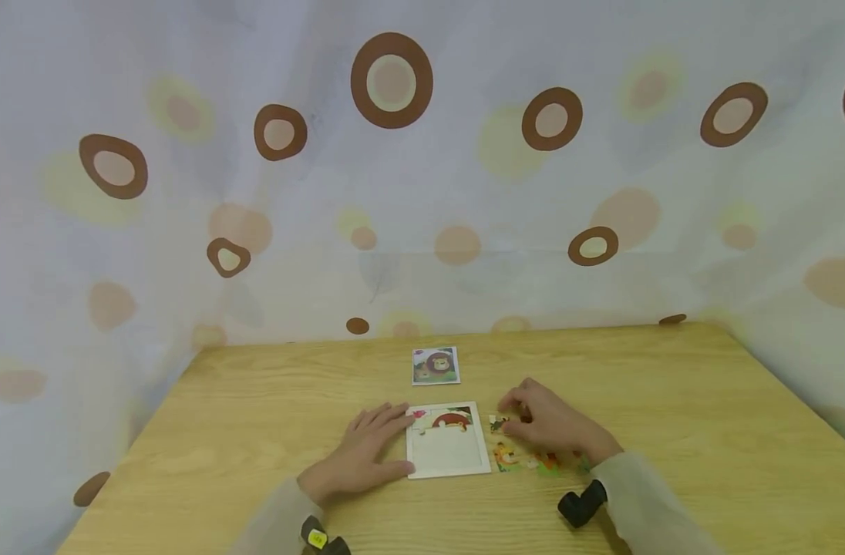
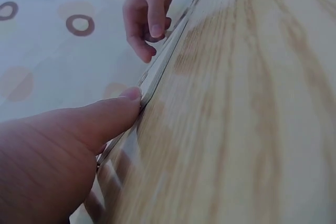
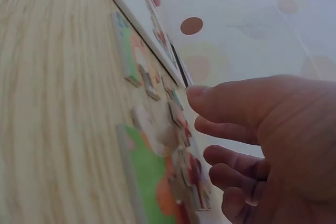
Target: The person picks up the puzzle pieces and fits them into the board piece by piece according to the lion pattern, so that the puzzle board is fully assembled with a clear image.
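Observation:
A white puzzle tray (image 1: 449,468) lies on the table, with pieces fitted along its top: a pink flower and part of a brown mane. My left hand (image 1: 363,451) rests at its left side, fingers at the upper edge and thumb (image 2: 118,114) against the near corner. Just right of the tray, my right hand (image 1: 550,420) hovers over loose puzzle pieces (image 1: 506,456), thumb and fingers apart and loosely bent. Nothing shows between them in the right wrist view, where a green and orange piece (image 3: 149,174) lies near the fingers.
Behind the tray lies a small picture card (image 1: 435,366) of a lion. More loose pieces (image 1: 547,464) are partly hidden under the right wrist. The wooden table (image 1: 256,401) ends at a hanging cloth (image 1: 422,193) with brown ring patterns.

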Demonstrator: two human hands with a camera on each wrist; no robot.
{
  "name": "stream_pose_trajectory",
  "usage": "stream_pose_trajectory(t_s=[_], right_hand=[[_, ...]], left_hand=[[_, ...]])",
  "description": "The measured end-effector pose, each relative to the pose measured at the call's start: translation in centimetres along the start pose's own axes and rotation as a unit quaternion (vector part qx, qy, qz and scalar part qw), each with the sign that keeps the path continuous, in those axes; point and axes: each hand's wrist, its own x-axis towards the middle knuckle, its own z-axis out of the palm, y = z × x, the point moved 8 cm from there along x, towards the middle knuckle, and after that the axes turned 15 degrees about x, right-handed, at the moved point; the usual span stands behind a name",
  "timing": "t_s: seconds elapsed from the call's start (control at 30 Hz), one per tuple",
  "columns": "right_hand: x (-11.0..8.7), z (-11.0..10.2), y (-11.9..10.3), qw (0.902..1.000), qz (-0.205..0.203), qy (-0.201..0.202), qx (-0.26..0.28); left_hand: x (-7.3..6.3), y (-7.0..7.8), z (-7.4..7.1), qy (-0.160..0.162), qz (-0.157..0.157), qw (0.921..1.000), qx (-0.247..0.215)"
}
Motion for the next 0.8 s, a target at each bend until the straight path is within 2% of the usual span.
stream_pose_trajectory(t_s=[0.23, 0.5, 0.8], right_hand=[[0.2, 0.6, 0.2, 0.9997, 0.021, 0.008, 0.007], [1.0, 0.8, 0.3, 0.9993, 0.027, 0.015, -0.020], [1.2, 0.6, -0.2, 0.9991, 0.009, 0.009, 0.041]], left_hand=[[-0.2, 0.1, 0.0, 0.007, 0.003, 1.0000, -0.003], [-0.1, 0.1, -0.3, 0.013, 0.002, 0.9998, 0.013], [-0.1, 0.2, 0.0, 0.005, 0.003, 0.9999, 0.013]])
